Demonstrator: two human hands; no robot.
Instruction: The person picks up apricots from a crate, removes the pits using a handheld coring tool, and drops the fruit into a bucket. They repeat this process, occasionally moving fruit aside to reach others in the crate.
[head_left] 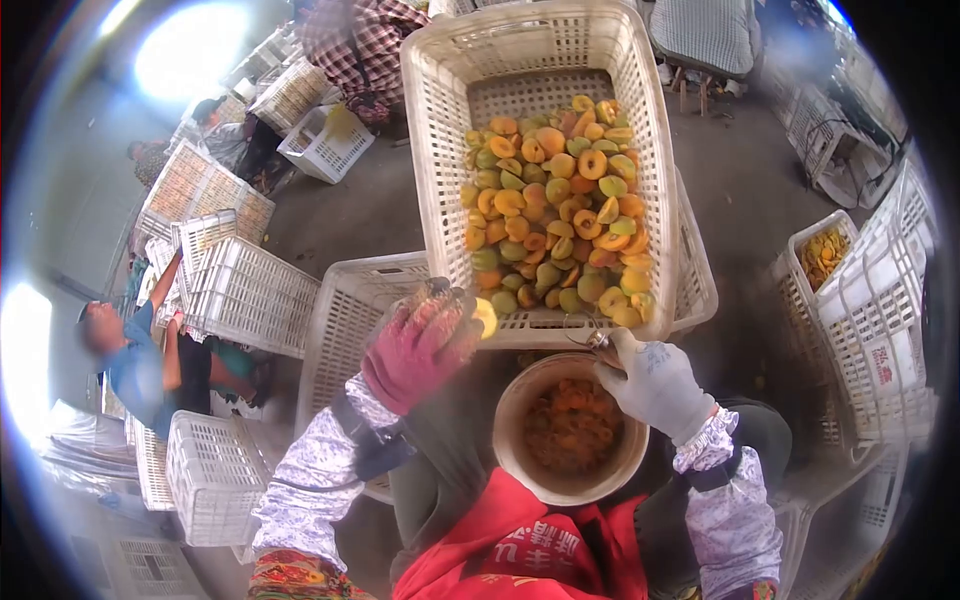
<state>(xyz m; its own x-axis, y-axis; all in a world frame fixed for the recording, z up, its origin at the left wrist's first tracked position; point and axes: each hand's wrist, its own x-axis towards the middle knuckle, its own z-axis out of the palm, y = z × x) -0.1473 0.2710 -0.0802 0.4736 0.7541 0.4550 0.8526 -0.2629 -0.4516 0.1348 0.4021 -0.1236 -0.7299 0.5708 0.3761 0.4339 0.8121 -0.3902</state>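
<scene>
Halved fruit (555, 205) lies in the upper crate (530, 45), mostly in its middle and near end. A lower crate (698, 268) juts out under its right side; another crate (365, 264) sits to its near left. The bucket (506, 440) stands just before the upper crate, with pieces (573, 425) inside. The left hand (422, 345) is left of the bucket, the right hand (655, 385) at its right rim. A co-worker (140, 350) is at far left beside a crate stack (255, 290); a filled crate (795, 250) stands right.
</scene>
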